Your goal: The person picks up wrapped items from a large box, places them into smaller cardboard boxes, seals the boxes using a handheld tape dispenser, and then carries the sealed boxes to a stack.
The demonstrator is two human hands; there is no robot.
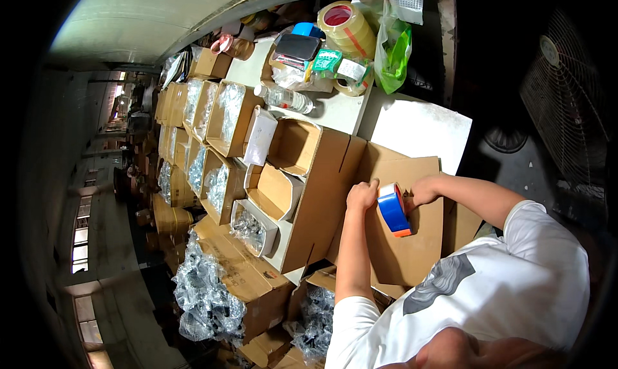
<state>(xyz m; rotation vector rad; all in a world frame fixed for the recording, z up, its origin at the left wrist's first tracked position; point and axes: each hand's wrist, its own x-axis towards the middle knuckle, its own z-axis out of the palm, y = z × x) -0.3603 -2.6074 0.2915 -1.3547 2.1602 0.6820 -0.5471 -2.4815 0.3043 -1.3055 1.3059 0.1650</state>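
Observation:
A blue tape dispenser (393, 213) with an orange end is gripped by my right hand (425, 191), whose fingers are partly hidden behind it. The dispenser is tilted over a brown cardboard sheet or box flap (412, 259). Just left of the dispenser, my left hand (363, 194) is closed with the fingertips together at the cardboard. What those fingers hold, if anything, is too small to make out. Left of the cardboard stands a large carton (325, 195) on its side, next to smaller open boxes (273, 190).
Rows of open cartons (232, 121) with plastic-wrapped items run left. A water bottle (286, 99), large tape rolls (347, 31), a phone (297, 47) and a green bag (394, 57) lie on the far table. Bubble-wrapped goods (209, 295) rest lower left; a fan (563, 79) stands right.

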